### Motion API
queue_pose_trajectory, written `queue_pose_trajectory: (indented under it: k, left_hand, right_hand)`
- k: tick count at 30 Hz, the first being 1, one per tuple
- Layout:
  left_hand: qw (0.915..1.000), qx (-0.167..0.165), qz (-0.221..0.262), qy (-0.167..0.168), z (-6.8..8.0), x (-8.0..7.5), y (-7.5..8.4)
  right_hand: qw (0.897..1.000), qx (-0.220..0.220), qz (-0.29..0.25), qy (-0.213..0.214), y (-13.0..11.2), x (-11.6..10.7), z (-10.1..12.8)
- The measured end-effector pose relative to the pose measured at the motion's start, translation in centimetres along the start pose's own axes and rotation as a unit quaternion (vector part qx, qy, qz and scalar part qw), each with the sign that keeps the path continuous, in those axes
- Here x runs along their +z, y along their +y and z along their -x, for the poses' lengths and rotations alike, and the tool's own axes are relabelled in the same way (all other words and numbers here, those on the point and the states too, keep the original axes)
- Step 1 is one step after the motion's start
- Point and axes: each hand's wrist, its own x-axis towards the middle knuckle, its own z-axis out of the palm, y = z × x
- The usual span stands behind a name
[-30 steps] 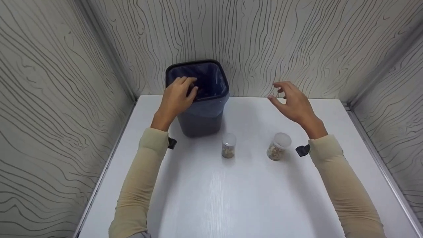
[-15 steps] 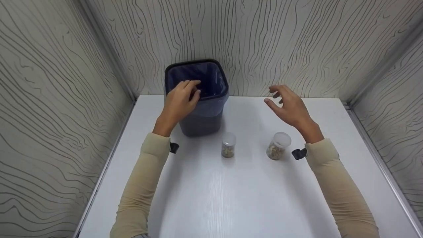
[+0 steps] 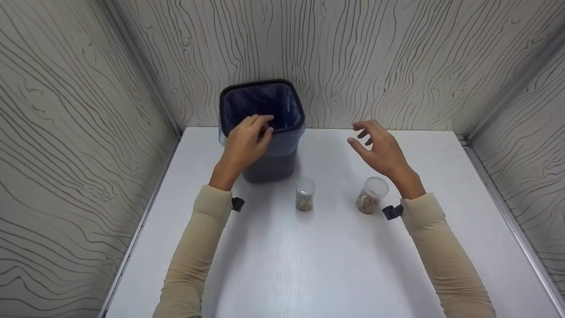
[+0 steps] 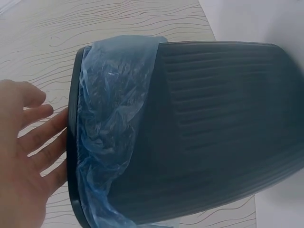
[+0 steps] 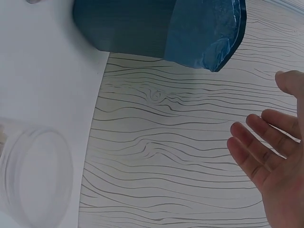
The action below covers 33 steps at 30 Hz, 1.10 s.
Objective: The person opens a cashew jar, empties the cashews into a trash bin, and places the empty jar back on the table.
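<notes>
My left hand (image 3: 245,143) hovers over the near left rim of a dark trash bin (image 3: 269,168), fingers loosely bent with nothing in them. A blue plastic bag (image 4: 114,109) lines the bin and folds over its rim. To the right, my right hand (image 3: 379,148) hangs in the air above the table, its fingers (image 5: 259,142) relaxed and holding nothing. Below and in front of it stands a wider clear jar (image 3: 371,196) with a pale lid and small light-brown pieces inside. A narrower clear jar (image 3: 305,195) with similar contents stands upright between the bin and the wider jar.
The white table (image 3: 287,265) reaches back to a wood-patterned wall (image 3: 335,57). Similar panels (image 3: 66,132) enclose the left and right sides, with metal edging along the table. The bin stands close to the back wall, left of centre.
Both hands have drawn back toward the person and slightly inward, the left one moving from over the bin's opening to its near rim. Bin and jars have stayed put.
</notes>
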Motion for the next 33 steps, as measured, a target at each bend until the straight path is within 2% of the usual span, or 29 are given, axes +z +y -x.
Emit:
queue_pose_trajectory:
  k: [12,19,33]
  left_hand:
    - [0.9993,0.024,0.015,0.024,0.5,0.4,1.0]
    - [0.9974,0.052,0.029,0.041,0.7,0.9,1.6]
    - [0.9978,0.045,0.044,0.020,1.5,1.9,2.2]
  right_hand:
    - [1.000,-0.005,-0.011,-0.007,-0.5,0.8,0.8]
    - [1.000,-0.009,-0.015,-0.012,-0.5,1.1,1.0]
    - [0.999,-0.015,-0.029,-0.015,-0.6,1.9,1.5]
